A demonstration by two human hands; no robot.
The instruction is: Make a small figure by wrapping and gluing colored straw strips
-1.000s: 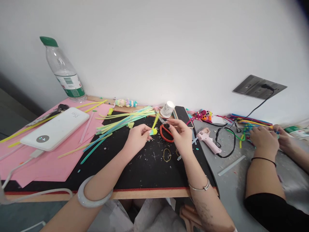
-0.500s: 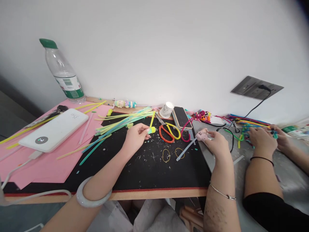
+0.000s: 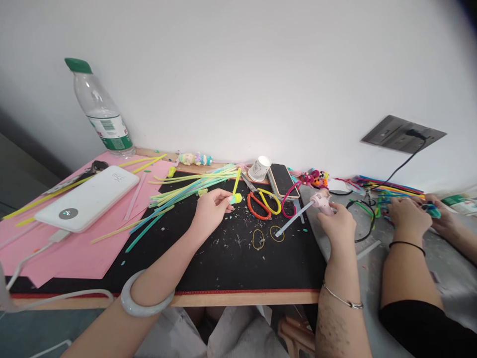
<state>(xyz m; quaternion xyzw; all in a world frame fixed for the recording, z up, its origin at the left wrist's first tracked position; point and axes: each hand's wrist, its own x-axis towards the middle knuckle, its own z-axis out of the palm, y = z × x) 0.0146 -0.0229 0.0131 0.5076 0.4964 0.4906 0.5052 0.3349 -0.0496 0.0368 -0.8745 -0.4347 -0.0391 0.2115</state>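
Pinching yellow-green piece [image 3: 236, 199], left grip [image 3: 212, 206] | holding glue gun [image 3: 322, 201], right grip [image 3: 339, 223], by mat [image 3: 238, 272] edge | wide gap between them

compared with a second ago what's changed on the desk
The right hand has moved rightward from near the scissors and taken hold of the pink glue gun. The left hand still pinches the small yellow-green piece; scissors, paper cup and bottle stayed put.

Pipe cleaners [image 3: 206, 180], scissors [image 3: 252, 186] and a glue gun [image 3: 321, 202] mark this as a craft workspace.
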